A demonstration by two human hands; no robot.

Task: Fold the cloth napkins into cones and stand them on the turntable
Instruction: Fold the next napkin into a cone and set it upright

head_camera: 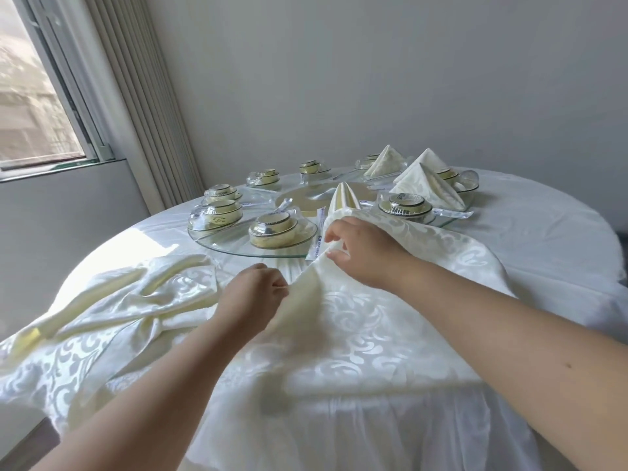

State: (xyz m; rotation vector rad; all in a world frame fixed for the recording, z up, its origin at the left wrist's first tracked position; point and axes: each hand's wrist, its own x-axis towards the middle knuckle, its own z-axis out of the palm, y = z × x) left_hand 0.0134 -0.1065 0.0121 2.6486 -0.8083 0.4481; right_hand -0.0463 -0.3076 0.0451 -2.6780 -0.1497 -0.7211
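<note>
Your left hand (253, 297) is clenched on the near edge of the cream napkin (356, 300), pinching the cloth between thumb and curled fingers. Your right hand (360, 253) grips the same napkin farther along its raised fold, fingers curled into the fabric. The napkin drapes over the near side of the table (543, 232), just short of the glass turntable (234, 248). Three folded cones (430, 185) stand at the turntable's far right (among wrapped bowl sets). A loose napkin heap (136, 300) lies to the left.
</note>
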